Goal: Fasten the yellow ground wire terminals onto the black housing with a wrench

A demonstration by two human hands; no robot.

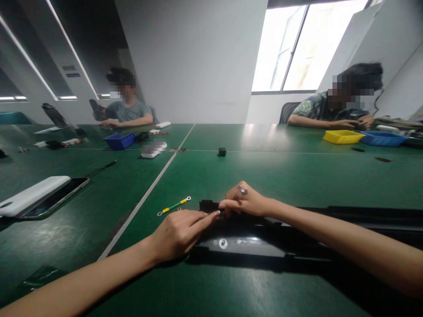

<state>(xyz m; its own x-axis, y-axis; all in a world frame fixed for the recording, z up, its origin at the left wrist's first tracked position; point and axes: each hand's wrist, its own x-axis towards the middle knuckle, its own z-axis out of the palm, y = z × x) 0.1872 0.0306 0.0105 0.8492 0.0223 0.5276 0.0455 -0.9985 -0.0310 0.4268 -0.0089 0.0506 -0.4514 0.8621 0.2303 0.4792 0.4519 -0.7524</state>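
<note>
A long black housing (244,246), its shape like a channel or rail, lies in front of me and runs off to the right. My left hand (180,229) is closed around its left end, with a finger and the thumb reaching to its inner side. Above the same end, my right hand (246,200), with a ring on one finger, is closed in a pinch. Whatever sits between the right fingertips is hidden. Both hands' fingertips nearly meet. A short green-and-yellow wire with ring terminals (174,205) lies just beyond my left hand, beside a small brass-coloured ring (179,209).
A white power bank or similar slab (35,193) and a phone (62,200) lie at left. A small black block (222,152) stands farther back. Two people sit across the green table (280,176), near a dark blue bin (119,141), a yellow bin (343,137) and a blue bin (383,138).
</note>
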